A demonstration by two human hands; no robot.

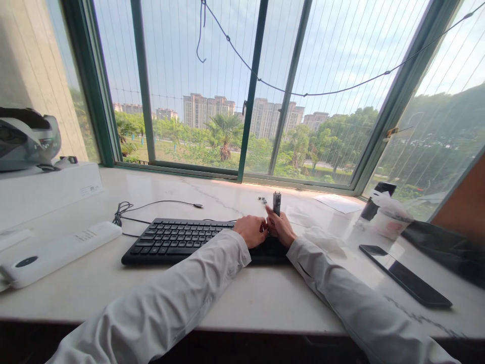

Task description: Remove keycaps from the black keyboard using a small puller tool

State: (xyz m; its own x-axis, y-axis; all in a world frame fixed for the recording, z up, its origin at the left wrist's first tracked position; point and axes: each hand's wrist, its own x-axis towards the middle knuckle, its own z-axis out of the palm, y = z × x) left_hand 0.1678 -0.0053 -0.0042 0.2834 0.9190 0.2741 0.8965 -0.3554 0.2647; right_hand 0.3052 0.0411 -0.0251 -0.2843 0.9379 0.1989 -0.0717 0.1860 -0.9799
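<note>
A black keyboard (170, 240) lies flat on the pale stone-patterned counter, and both hands are over its right part. My left hand (250, 230) is closed, fingertips bent down close to my right hand; whatever they may pinch is hidden. My right hand (281, 230) is closed around a dark grey stick-shaped tool (277, 203) that stands upright with a notched top end; its exact kind is unclear. Just beyond the hands lie several small dark pieces (262, 200), possibly keycaps. The hands cover the keyboard's right keys.
To the left are a coiled black cable (120, 212), a long white device (68, 253) and a white box (49, 187) under a helmet (28, 139). On the right lie a phone (405, 275), a plastic bag (390, 217), a dark bottle (375, 202) and paper (337, 203). Windows stand behind.
</note>
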